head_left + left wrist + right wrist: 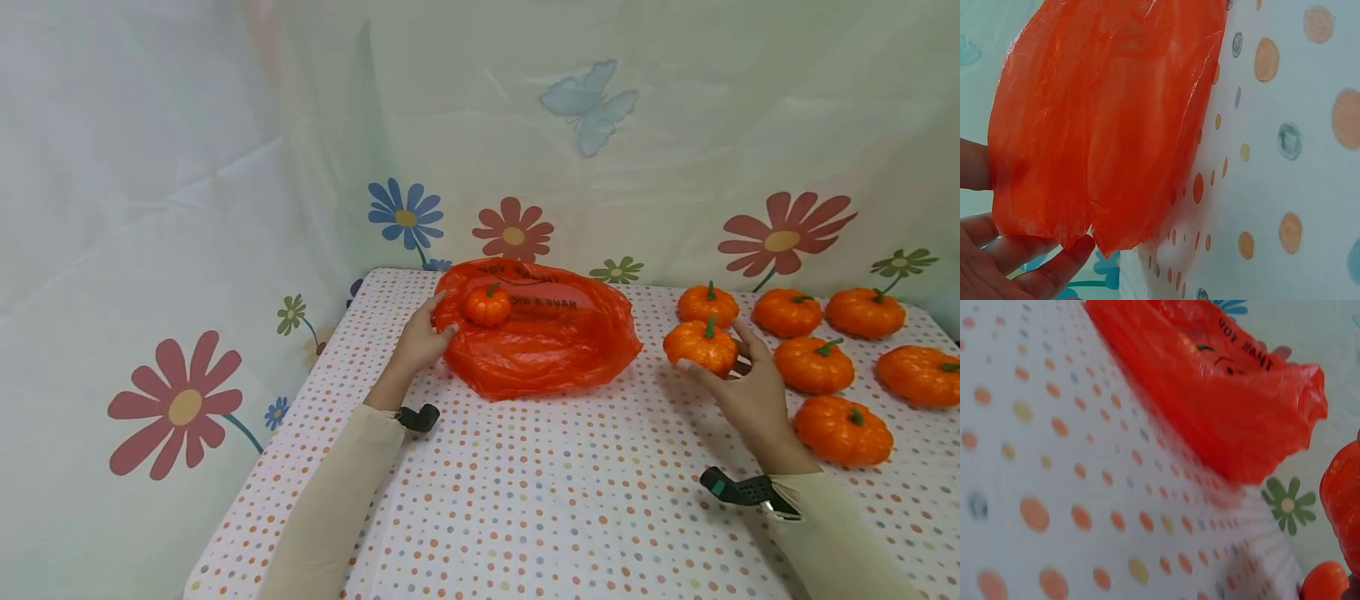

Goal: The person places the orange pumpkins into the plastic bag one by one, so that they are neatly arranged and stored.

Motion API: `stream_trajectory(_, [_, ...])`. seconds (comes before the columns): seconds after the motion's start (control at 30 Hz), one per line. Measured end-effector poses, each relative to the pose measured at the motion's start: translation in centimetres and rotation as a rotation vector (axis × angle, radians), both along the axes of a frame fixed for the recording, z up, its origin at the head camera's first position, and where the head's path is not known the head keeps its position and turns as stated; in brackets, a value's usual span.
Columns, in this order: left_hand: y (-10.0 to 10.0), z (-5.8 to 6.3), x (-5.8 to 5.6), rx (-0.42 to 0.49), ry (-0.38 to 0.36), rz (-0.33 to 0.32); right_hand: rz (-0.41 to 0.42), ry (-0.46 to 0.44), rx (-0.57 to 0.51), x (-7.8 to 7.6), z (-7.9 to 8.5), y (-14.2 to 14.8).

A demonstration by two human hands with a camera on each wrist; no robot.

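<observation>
A red plastic bag with dark printed lettering lies spread on the dotted tablecloth. A small orange pumpkin with a green stem is at the bag's left end, and part of it peeks out past the plastic in the right wrist view. My left hand holds the bag's left edge; its fingertips are at the plastic in the left wrist view. To the bag's right, my right hand grips another orange pumpkin, thumb in front and fingers around its far side.
Several more pumpkins stand on the right, among them one behind the held pumpkin, one beside the right hand and one near the wrist. A flowered cloth backdrop rises behind the table and along its left side.
</observation>
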State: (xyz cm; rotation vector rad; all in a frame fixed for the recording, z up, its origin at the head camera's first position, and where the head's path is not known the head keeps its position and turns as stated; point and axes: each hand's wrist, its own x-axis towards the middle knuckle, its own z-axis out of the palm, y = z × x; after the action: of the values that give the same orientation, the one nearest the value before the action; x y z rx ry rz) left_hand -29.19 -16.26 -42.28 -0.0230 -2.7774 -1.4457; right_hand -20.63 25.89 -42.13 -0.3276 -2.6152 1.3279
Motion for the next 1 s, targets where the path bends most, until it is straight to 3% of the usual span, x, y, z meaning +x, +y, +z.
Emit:
stream_trajectory(0.4, [0.0,0.1,0.2,-0.006,0.021,0.013,0.077,0.067,-0.060,0.1,3.4,-3.8])
stream_trajectory(0.63, [0.1,0.2,0.1,-0.017,0.005,0.006,0.264,0.154,-0.041,-0.5,5.0,-7.0])
stream_trajectory(0.83, [0.0,0.3,0.2,-0.023,0.015,0.001,0.479,0.120,0.017,-2.2,6.3,-10.7])
stream_trajectory(1.0, [0.3,0.4,0.3,-0.005,0.010,-0.011,0.535,0.115,0.066,-3.3,7.2,-13.3])
